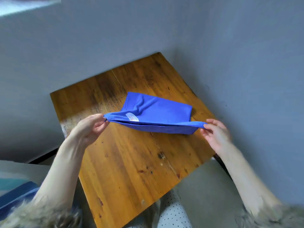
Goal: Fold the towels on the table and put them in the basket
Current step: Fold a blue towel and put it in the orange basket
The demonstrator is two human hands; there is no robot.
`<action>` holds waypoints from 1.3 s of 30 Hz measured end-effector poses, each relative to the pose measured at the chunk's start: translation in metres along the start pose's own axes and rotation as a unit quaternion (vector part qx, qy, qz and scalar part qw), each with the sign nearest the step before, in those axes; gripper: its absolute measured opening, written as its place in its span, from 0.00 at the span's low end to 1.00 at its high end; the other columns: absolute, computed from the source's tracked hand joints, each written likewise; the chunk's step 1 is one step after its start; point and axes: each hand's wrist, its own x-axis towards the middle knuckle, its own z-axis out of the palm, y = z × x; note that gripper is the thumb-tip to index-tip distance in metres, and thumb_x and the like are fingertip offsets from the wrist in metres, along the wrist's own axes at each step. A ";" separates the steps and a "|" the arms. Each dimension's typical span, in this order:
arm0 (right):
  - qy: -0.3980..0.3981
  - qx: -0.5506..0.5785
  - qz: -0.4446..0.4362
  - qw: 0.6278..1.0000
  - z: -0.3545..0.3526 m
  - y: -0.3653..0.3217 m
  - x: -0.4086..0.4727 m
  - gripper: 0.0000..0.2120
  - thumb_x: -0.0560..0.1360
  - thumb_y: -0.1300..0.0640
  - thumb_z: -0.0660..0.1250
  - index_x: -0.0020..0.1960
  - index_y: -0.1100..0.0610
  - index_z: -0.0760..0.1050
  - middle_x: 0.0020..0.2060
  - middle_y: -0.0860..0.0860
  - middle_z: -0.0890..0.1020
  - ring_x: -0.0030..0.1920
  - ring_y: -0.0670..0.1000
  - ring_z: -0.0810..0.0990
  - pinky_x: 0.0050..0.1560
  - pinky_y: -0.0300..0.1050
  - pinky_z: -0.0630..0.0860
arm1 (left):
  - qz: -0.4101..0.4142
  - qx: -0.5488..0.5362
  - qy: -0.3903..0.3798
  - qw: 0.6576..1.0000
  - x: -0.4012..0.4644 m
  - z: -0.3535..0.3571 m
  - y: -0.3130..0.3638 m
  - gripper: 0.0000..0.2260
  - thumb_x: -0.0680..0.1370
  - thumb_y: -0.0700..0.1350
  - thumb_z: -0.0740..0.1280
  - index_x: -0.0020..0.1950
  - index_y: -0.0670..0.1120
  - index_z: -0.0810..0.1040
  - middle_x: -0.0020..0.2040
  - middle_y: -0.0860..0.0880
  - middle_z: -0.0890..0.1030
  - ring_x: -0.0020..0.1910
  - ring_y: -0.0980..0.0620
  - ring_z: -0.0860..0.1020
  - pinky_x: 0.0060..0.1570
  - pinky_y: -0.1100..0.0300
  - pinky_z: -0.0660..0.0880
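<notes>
A blue towel (158,111) lies on the far right part of the wooden table (128,162), with its near edge lifted and pulled taut. A small white label shows on that edge. My left hand (92,127) pinches the towel's left corner. My right hand (215,134) pinches the right corner, close to the table's right edge. Both corners hang a little above the tabletop. No basket is in view.
Grey walls stand close behind and to the right of the table. A blue and teal object (14,193) sits at the lower left, off the table. My lap in dotted fabric (172,213) is below the table's near edge.
</notes>
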 end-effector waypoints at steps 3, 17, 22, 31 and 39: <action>-0.067 -0.050 -0.108 0.991 0.020 -0.042 -0.016 0.13 0.74 0.73 0.58 0.43 0.59 0.77 0.41 0.55 0.79 0.39 0.49 0.78 0.34 0.33 0.76 | 0.118 0.078 -0.026 0.990 -0.016 0.018 0.038 0.12 0.77 0.31 0.59 0.42 0.44 0.77 0.41 0.44 0.76 0.41 0.53 0.75 0.44 0.66 0.75; -0.125 -0.434 -0.390 0.802 0.063 -0.104 -0.065 0.07 0.71 0.63 0.71 0.47 0.56 0.76 0.43 0.51 0.78 0.42 0.51 0.77 0.46 0.40 0.73 | 0.386 0.423 0.047 0.818 -0.077 0.016 0.107 0.08 0.71 0.38 0.72 0.46 0.50 0.82 0.39 0.53 0.81 0.38 0.56 0.77 0.42 0.65 0.71; -0.161 -0.390 -0.386 0.821 0.069 -0.118 -0.068 0.06 0.73 0.61 0.70 0.38 0.54 0.77 0.30 0.46 0.78 0.30 0.43 0.75 0.34 0.31 0.69 | 0.456 0.482 0.107 0.740 -0.085 -0.006 0.109 0.06 0.72 0.38 0.71 0.42 0.49 0.81 0.43 0.50 0.79 0.44 0.52 0.75 0.47 0.61 0.68; -0.265 -0.377 -0.462 0.758 0.103 -0.136 -0.096 0.10 0.74 0.65 0.67 0.44 0.49 0.73 0.35 0.48 0.78 0.38 0.49 0.76 0.42 0.34 0.71 | 0.503 0.480 0.193 0.692 -0.100 -0.027 0.135 0.04 0.74 0.37 0.68 0.47 0.38 0.79 0.47 0.41 0.77 0.43 0.44 0.75 0.47 0.57 0.67; -0.353 -0.431 -0.520 0.647 0.134 -0.150 -0.122 0.18 0.75 0.69 0.62 0.53 0.49 0.80 0.47 0.43 0.79 0.50 0.38 0.76 0.52 0.26 0.67 | 0.512 0.386 0.226 0.733 -0.110 -0.030 0.171 0.03 0.76 0.37 0.65 0.47 0.42 0.78 0.43 0.45 0.79 0.44 0.47 0.75 0.45 0.58 0.67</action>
